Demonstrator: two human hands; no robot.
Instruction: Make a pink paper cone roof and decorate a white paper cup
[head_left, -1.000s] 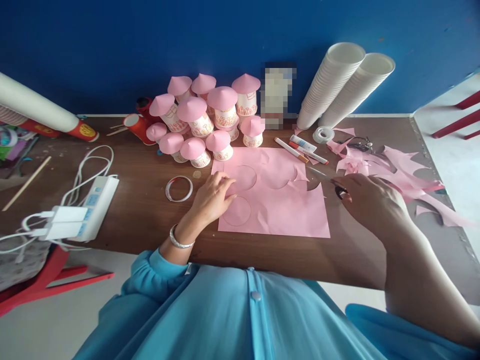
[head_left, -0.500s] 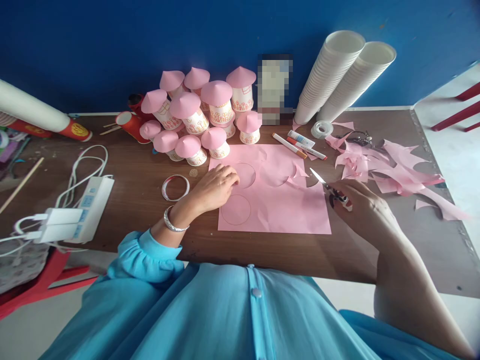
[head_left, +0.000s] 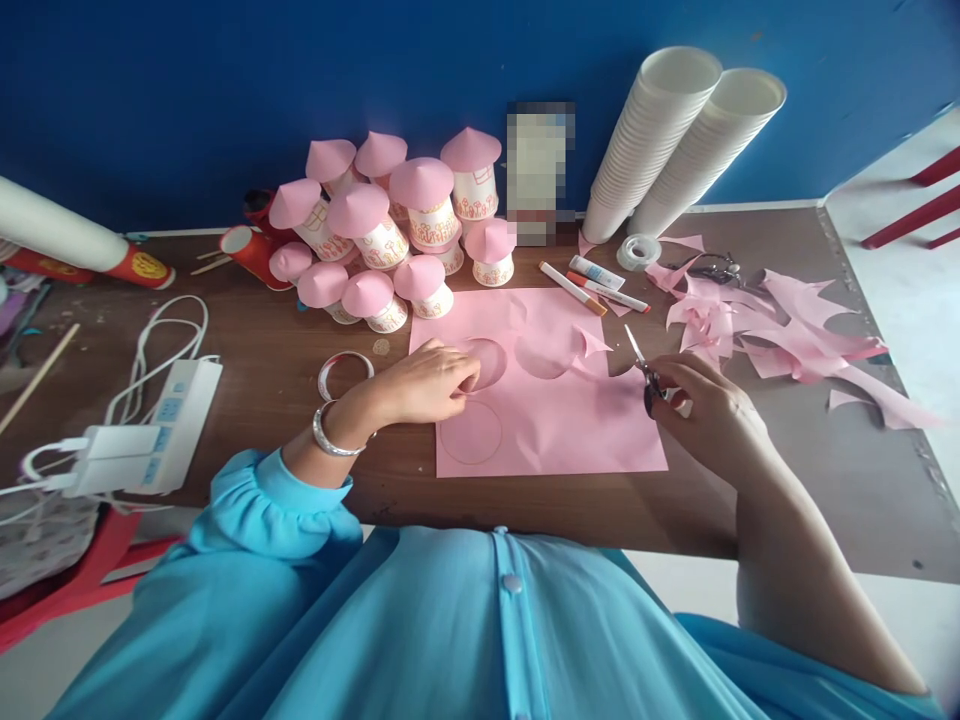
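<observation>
A sheet of pink paper lies on the table in front of me, with round outlines and darker round areas on it. My left hand is over its left part, fingers curled together at the edge of a circle; whatever is between the fingertips is hidden. Another drawn circle shows below that hand. My right hand holds a pair of scissors by the handles at the paper's right edge. The blades point up and away from me and look closed. A small pink scrap rests near the blade tips.
Small cup houses with pink cone roofs crowd the back. Two stacks of white paper cups lean against the blue wall. Markers, clear tape and pink offcuts lie right; a tape ring and power strip left.
The scissors have turned more upright in my right hand, which has moved slightly left. My left hand has shifted a little down the paper, its fingers still curled. The view has moved slightly.
</observation>
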